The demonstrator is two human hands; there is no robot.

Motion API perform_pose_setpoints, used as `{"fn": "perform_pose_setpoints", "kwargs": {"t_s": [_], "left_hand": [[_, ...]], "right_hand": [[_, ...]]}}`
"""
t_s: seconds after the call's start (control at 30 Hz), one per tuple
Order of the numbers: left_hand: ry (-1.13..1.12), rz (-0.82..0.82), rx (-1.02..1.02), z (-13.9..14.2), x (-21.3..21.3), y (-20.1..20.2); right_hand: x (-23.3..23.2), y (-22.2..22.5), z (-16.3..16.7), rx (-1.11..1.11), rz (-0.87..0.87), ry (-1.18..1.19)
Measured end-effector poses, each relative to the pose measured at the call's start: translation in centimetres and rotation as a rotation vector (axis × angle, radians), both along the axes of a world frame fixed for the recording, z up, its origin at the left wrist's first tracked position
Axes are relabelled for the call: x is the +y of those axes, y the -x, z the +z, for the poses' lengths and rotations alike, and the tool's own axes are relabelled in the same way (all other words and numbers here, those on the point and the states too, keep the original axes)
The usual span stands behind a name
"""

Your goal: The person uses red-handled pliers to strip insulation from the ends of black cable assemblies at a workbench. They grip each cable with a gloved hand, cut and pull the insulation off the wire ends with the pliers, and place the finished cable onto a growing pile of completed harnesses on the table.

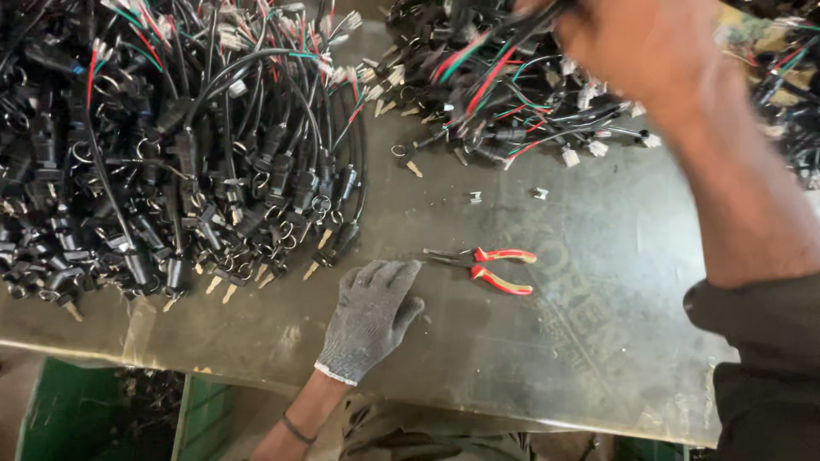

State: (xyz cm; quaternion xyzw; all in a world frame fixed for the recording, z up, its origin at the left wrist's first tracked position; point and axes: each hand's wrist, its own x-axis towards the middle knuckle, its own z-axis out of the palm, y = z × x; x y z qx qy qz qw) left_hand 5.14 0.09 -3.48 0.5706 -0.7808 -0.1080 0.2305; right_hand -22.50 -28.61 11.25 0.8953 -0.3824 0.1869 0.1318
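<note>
My left hand (371,316), in a grey knit glove, lies flat on the worn metal table (598,282) near its front edge and holds nothing. Just right of its fingertips rest small pliers (491,266) with red and yellow handles. My right hand (649,47) is bare and blurred by motion. It reaches across to the far side, over a pile of wire harnesses (495,85) with red, green and black leads and white plugs. Its fingers sit among the wires, and the blur hides whether they grip any.
A big heap of black lock switches with keys and cables (171,154) fills the left of the table. More harnesses (790,77) lie at the right edge. Two small loose connectors (475,197) sit mid-table. A green crate (77,410) stands below the front edge.
</note>
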Motion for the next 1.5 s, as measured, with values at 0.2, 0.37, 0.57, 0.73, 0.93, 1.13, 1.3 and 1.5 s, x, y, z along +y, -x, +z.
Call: {"fn": "perform_pose_setpoints", "kwargs": {"t_s": [0.2,0.37,0.57,0.73,0.93,1.13,1.3,1.5], "left_hand": [[0.235,0.091,-0.027,1.0,-0.2,3.2],[0.242,-0.019,-0.079,0.8,-4.7,4.1],[0.274,-0.107,-0.112,-1.4,-7.4,2.7],[0.322,-0.093,-0.054,-1.2,-6.8,2.7],[0.284,-0.049,0.005,-1.0,-7.0,2.2],[0.301,0.058,0.195,-2.6,-7.5,1.8],[0.306,0.144,0.484,-2.9,-7.5,1.2],[0.314,0.142,0.499,-2.3,-7.1,1.3]], "right_hand": [[10.6,-4.7,-6.5,0.098,0.045,-0.333],[13.9,-1.4,-13.4,0.143,0.099,-0.465],[9.6,2.0,-12.0,-0.021,-0.021,-0.428],[0.9,-2.3,-11.7,-0.102,-0.122,-0.101],[-2.2,-2.4,-8.4,-0.180,-0.073,-0.187],[2.8,-0.1,0.3,-0.588,-0.240,-0.585],[5.7,0.7,0.8,-0.964,0.443,-1.256],[8.8,1.2,-9.0,-0.109,0.116,-1.233]]}}
